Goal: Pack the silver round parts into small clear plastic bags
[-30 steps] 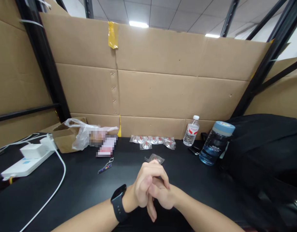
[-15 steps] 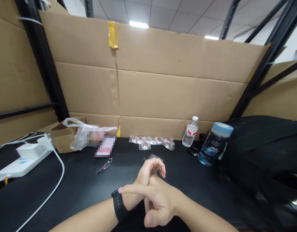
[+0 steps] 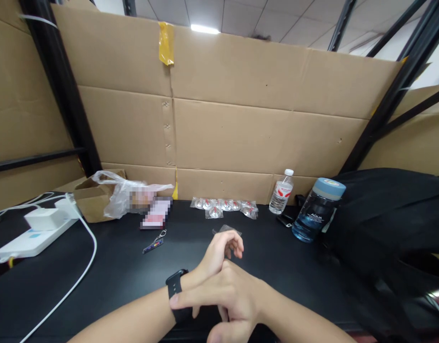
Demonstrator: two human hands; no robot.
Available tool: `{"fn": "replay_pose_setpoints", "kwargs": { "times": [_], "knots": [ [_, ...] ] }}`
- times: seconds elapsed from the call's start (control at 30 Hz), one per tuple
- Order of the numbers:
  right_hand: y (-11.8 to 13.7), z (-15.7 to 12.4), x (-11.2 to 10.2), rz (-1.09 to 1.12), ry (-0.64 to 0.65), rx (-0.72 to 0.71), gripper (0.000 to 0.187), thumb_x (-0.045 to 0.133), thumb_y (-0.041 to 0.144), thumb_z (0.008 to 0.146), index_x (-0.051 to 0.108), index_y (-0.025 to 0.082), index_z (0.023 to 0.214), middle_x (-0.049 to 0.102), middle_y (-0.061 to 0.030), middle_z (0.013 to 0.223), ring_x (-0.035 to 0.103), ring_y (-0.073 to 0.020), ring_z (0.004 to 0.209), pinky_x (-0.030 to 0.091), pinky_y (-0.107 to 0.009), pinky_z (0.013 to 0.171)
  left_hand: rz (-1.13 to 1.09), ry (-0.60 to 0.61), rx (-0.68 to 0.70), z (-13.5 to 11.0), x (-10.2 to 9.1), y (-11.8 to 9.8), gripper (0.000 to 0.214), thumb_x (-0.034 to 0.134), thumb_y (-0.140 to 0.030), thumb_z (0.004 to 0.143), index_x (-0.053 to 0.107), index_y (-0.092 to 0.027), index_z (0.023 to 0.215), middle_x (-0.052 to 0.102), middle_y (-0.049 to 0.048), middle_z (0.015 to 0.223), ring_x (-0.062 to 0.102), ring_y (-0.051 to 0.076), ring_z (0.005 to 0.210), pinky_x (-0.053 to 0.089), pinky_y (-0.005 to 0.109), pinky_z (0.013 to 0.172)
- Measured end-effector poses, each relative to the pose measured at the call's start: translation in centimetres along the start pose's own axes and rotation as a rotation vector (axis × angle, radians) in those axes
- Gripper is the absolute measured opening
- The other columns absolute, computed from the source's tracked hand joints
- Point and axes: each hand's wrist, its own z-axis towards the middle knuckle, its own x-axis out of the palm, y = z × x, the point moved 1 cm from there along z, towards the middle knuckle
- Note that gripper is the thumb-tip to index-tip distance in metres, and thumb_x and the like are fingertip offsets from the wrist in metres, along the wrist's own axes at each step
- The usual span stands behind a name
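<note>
My left hand [image 3: 221, 247] is raised over the black table with its fingers loosely curled and nothing visible in them. Around its wrist sits a black watch [image 3: 174, 283]. My right hand [image 3: 230, 293] crosses in front of the left wrist, its index finger stretched out so that the tip touches the watch band. Its thumb points down and apart, and its other fingers are partly hidden under the left forearm. Just beyond my left hand lies a small clear plastic wrapper [image 3: 226, 229], partly covered by the hand.
Several small clear packets [image 3: 223, 206] lie along the cardboard wall [image 3: 223, 138]. To the right stand a water bottle [image 3: 281, 193], a blue-lidded bottle [image 3: 317, 212] and a black bag [image 3: 387, 214]. At left are a keychain [image 3: 153, 245], a plastic bag [image 3: 115, 195] and a white power strip [image 3: 30, 243].
My right index fingertip has slid down from the watch's upper edge onto its band, and my right thumb has dropped lower. The view has tilted slightly downward.
</note>
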Motion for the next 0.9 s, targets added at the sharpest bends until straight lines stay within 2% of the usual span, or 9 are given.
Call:
{"fn": "replay_pose_setpoints", "kwargs": {
  "times": [0.07,0.17,0.27,0.33,0.43,0.53,0.63,0.8,0.9],
  "knots": [
    [0.2,0.0,0.1,-0.037,0.023,0.011,0.071,0.042,0.064,0.097,0.044,0.013,0.145,0.075,-0.0038,0.079,0.074,-0.017,0.079,0.053,-0.023,0.075,-0.01,-0.026,0.008,-0.1,0.0,0.6,0.027,0.038,-0.032,0.085,0.058,-0.018,0.073,0.056,0.0039,0.075,0.053,0.017,0.071,0.041,0.029,0.069],
    [-0.3,-0.2,0.8,-0.04,0.067,0.029,0.073,0.046,0.064,0.095,0.042,0.012,0.145,0.074,-0.0003,0.07,0.075,-0.0178,0.085,0.053,-0.024,0.079,-0.052,-0.105,0.023,-0.3,0.3,0.9,0.029,0.036,-0.033,0.085,0.056,-0.018,0.07,0.054,0.0037,0.071,0.051,0.016,0.068,0.04,0.029,0.067],
    [-1.5,-0.7,1.7,-0.064,0.024,0.028,0.077,0.052,0.068,0.089,0.045,0.011,0.141,0.068,0.0046,0.054,0.074,-0.0177,0.069,0.052,-0.026,0.073,-0.073,-0.222,0.038,-0.5,0.8,0.6,0.033,0.035,-0.032,0.086,0.052,-0.019,0.061,0.049,0.0022,0.062,0.045,0.015,0.061,0.036,0.028,0.062],
    [-2.3,-0.8,2.2,-0.082,-0.036,0.021,0.078,0.051,0.069,0.087,0.048,0.009,0.136,0.06,0.008,0.044,0.068,-0.0169,0.054,0.05,-0.027,0.068,-0.049,-0.322,0.052,-0.6,1.1,0.4,0.034,0.035,-0.031,0.086,0.049,-0.019,0.058,0.046,0.0013,0.06,0.041,0.014,0.058,0.034,0.028,0.059],
    [-2.5,-0.7,2.2,-0.077,-0.147,-0.008,0.07,0.049,0.067,0.087,0.056,0.009,0.126,0.055,0.0093,0.04,0.062,-0.0155,0.045,0.05,-0.029,0.066,0.001,-0.397,0.037,-0.7,1.1,0.0,0.031,0.036,-0.029,0.084,0.047,-0.019,0.057,0.044,0.0003,0.06,0.038,0.013,0.057,0.031,0.027,0.056],
    [-1.7,-0.2,1.6,-0.049,-0.204,-0.015,0.056,0.048,0.059,0.089,0.063,0.01,0.112,0.061,0.0044,0.045,0.063,-0.0143,0.047,0.052,-0.026,0.062,0.02,-0.289,0.036,-0.4,0.9,-0.9,0.025,0.041,-0.028,0.08,0.046,-0.019,0.057,0.043,-0.0002,0.061,0.04,0.013,0.059,0.033,0.026,0.057],
    [-0.6,0.2,0.6,-0.036,-0.16,0.034,0.05,0.05,0.056,0.09,0.067,0.011,0.104,0.068,-0.0013,0.056,0.064,-0.013,0.049,0.052,-0.023,0.057,0.028,-0.182,0.047,0.2,0.4,-1.6,0.017,0.046,-0.026,0.075,0.05,-0.019,0.06,0.049,0.0002,0.064,0.046,0.014,0.064,0.038,0.026,0.062],
    [-0.1,0.1,-0.7,0.034,-0.172,0.094,0.044,0.047,0.05,0.094,0.067,0.012,0.103,0.07,-0.0028,0.062,0.059,-0.0095,0.043,0.048,-0.019,0.047,0.033,-0.163,0.007,1.4,-0.5,-0.7,0.019,0.047,-0.03,0.076,0.05,-0.019,0.061,0.048,-0.0005,0.061,0.045,0.014,0.06,0.038,0.027,0.061],
    [-0.3,0.2,-0.7,0.057,-0.219,0.065,0.045,0.044,0.048,0.094,0.066,0.011,0.105,0.073,-0.0064,0.072,0.063,-0.0106,0.049,0.05,-0.02,0.051,0.103,-0.134,0.017,1.2,-0.7,0.3,0.018,0.045,-0.031,0.078,0.051,-0.02,0.065,0.048,-0.0003,0.065,0.045,0.014,0.063,0.039,0.028,0.062]
  ]
}}
